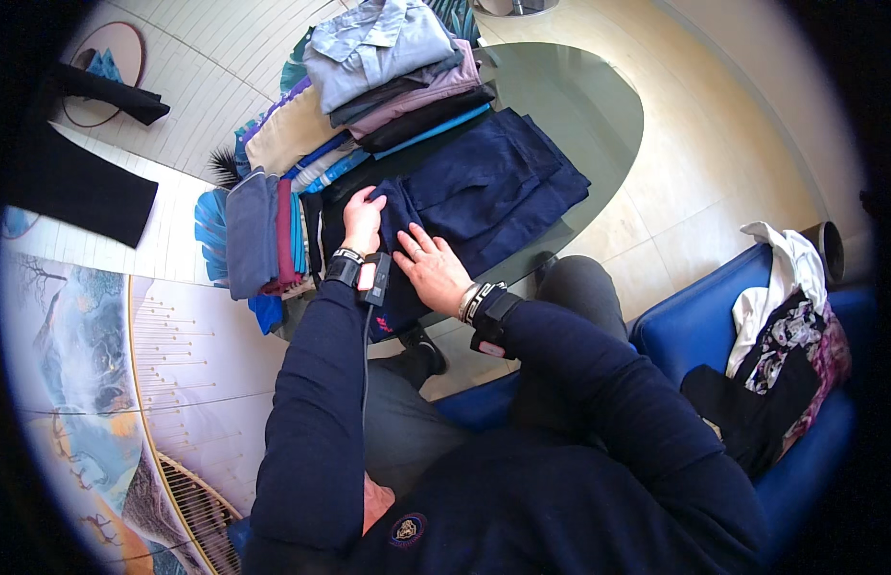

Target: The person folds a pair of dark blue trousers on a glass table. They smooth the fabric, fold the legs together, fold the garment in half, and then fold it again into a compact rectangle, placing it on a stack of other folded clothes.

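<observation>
A navy blue garment, partly folded in layers, lies across the glass table in front of me. My left hand has its fingers curled on the garment's left edge, with the thumb and fingertips pinching the fabric. My right hand rests flat on the cloth, fingers spread, to the right of the left one. A small red mark shows on the garment's near corner, between my forearms. Straps with small devices are on both wrists.
A tall stack of folded clothes and a row of folded garments stand on the oval glass table. Loose clothes lie on a blue seat at the right. A black cloth is at the far left.
</observation>
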`<state>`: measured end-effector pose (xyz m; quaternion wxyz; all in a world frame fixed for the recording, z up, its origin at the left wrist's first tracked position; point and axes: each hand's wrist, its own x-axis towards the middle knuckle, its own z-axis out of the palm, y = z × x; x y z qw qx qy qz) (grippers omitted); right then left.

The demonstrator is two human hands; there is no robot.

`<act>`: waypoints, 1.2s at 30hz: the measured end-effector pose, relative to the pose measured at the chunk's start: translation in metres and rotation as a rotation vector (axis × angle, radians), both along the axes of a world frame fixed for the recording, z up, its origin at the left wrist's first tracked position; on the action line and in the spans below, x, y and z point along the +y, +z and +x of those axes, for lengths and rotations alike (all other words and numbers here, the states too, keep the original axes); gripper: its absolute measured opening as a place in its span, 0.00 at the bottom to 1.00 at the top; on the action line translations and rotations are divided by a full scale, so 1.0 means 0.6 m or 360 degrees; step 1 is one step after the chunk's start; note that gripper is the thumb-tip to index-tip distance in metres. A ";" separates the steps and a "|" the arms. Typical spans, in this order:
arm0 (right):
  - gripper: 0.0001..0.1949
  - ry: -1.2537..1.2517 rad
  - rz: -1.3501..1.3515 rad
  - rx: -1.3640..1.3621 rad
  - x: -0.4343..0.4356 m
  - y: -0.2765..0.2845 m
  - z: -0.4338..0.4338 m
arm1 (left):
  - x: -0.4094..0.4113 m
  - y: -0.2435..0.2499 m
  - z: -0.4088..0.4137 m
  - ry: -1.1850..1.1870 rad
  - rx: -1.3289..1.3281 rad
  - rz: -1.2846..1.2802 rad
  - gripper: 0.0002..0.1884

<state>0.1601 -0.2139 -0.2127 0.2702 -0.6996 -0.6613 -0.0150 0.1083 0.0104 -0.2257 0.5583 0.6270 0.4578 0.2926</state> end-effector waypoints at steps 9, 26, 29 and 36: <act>0.22 -0.0015 -0.0104 -0.0065 -0.006 0.000 -0.008 | -0.013 0.014 0.011 -0.0109 -0.0222 -0.0206 0.21; 0.21 0.0070 -0.0137 -0.0053 -0.013 0.000 -0.019 | -0.133 0.033 -0.035 -0.0568 0.0743 0.1851 0.23; 0.18 0.0151 -0.0124 0.0037 -0.010 -0.009 -0.012 | -0.119 -0.022 -0.044 -0.0639 0.0975 0.1066 0.38; 0.08 -0.0017 0.0025 0.0504 0.006 0.039 0.091 | -0.129 -0.039 -0.042 -0.0566 0.1128 0.1320 0.40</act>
